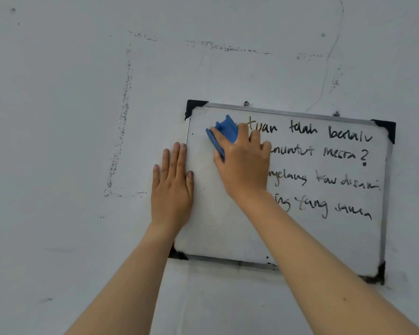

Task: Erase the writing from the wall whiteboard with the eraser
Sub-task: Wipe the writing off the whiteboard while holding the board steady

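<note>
So the blue eraser (224, 134) is gripped by the right hand (244, 165), fingers curled round it, near the whiteboard's (228, 228) 10 o'clock corner. Remaining writing (324, 165) lies toward 3 o'clock. The frame is steadied by the flat left hand (172, 189).

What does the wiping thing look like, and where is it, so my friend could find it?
Look at the whiteboard hanging on the pale wall, then go to its top left corner. There the right hand grips a small blue eraser against the board, just left of the black writing. It is the only blue thing in view.
</note>
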